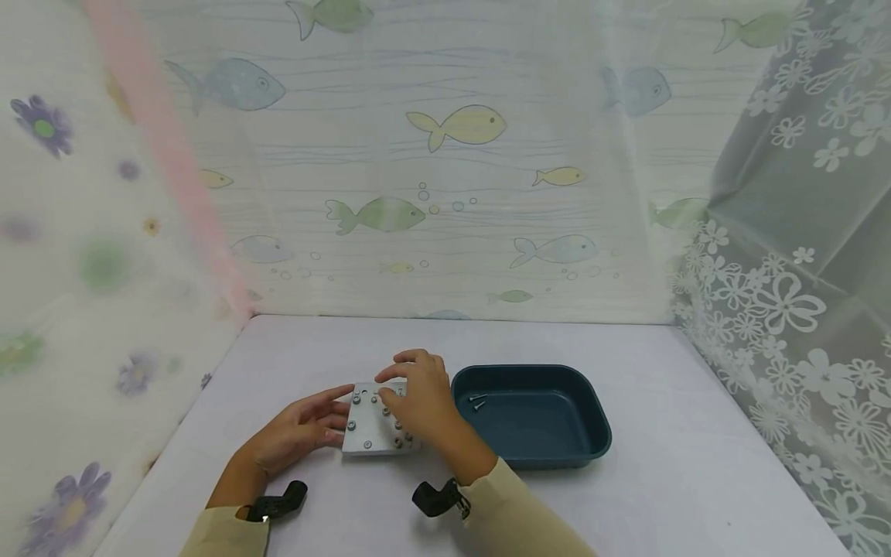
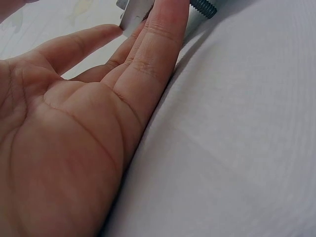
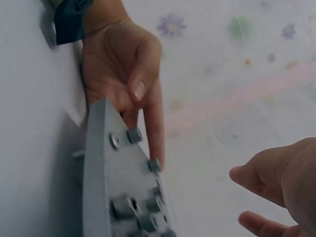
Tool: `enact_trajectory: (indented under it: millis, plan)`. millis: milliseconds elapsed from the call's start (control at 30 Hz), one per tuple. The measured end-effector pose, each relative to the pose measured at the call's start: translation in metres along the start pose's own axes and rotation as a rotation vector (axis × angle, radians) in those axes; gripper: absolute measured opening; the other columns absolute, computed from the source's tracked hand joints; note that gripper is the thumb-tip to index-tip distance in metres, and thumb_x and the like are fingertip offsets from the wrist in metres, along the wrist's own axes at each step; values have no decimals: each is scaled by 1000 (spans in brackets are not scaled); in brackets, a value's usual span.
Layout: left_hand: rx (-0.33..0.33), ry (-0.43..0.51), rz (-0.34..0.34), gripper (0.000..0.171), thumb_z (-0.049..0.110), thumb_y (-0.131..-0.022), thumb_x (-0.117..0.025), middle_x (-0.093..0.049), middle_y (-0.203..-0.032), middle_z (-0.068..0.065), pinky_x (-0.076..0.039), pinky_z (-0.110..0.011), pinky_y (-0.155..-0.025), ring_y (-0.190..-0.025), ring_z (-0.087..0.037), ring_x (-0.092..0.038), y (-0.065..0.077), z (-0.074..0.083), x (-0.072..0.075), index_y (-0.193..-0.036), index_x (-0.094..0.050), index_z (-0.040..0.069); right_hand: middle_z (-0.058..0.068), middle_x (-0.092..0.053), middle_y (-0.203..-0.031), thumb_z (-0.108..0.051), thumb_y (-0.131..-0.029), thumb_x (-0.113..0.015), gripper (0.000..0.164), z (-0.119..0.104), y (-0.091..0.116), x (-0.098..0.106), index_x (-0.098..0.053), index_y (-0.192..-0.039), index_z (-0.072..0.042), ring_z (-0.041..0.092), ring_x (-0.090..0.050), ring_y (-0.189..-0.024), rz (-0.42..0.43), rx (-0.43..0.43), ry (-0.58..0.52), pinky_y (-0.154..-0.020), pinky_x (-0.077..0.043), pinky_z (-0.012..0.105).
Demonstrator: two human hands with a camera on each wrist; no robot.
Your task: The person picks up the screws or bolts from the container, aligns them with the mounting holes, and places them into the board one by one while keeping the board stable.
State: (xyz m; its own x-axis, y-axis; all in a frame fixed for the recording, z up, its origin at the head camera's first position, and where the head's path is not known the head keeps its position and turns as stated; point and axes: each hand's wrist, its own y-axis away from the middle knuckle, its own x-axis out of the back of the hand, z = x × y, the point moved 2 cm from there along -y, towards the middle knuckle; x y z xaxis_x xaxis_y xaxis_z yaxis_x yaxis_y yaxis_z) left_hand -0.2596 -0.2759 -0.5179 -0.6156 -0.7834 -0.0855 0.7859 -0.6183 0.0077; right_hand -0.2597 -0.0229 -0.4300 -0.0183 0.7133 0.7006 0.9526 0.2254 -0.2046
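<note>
A metal plate [image 1: 379, 432] lies at the middle of the table, several socket-head bolts [image 3: 124, 206] set in its face. One threaded bolt shank [image 2: 203, 8] sticks out below it. My left hand [image 1: 295, 433] rests at the plate's left side, palm turned up; its fairly straight fingers touch the edge and reach underneath, while the thumb stays off the plate. Over the upper right part of the plate is my right hand [image 1: 423, 398], with thumb and fingers apart and nothing visible between them. It covers that corner in the head view.
Right of the plate stands a dark blue tray [image 1: 532, 456] holding a few loose screws [image 1: 477, 402] near its left wall. A white cloth covers the table [image 1: 668, 480]. Curtains with printed fish and flowers hang behind and at both sides.
</note>
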Motion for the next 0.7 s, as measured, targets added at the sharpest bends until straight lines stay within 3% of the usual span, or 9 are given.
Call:
enact_trajectory:
  millis: [167,367,533,700]
  plan:
    - [-14,19,-14,74,-11,-98,-47,-49,-148,-27,-58,-39,-101,-128,-26,-62,0,-2,1,-164,-16,-1,-1,-63,-131,-22,-96,-73,14,11,0,17,-82,-106,-25,24,-52,-129,-93,55,-46,-106,-51,49]
    - [-18,33,-15,75,-13,-96,-47,-49,-148,-25,-58,-39,-100,-128,-26,-62,0,-2,2,-164,-16,-1,-6,-67,-115,-24,-97,-70,16,28,2,35,-82,-109,-23,19,-61,-109,-199,96,-106,-86,-55,38]
    - [-15,32,-5,76,-13,-96,-48,-50,-147,-25,-58,-38,-100,-127,-25,-63,-1,-4,2,-164,-17,-1,-10,-67,-100,-25,-98,-70,16,40,2,49,-81,-109,-22,14,-60,-90,-259,118,-130,-68,-54,30]
    - [-11,33,3,78,-14,-94,-50,-51,-147,-24,-58,-38,-100,-126,-25,-63,-1,-4,2,-164,-18,0,-9,-68,-91,-25,-99,-68,16,52,1,65,-80,-111,-23,14,-57,-78,-323,141,-155,-65,-50,27]
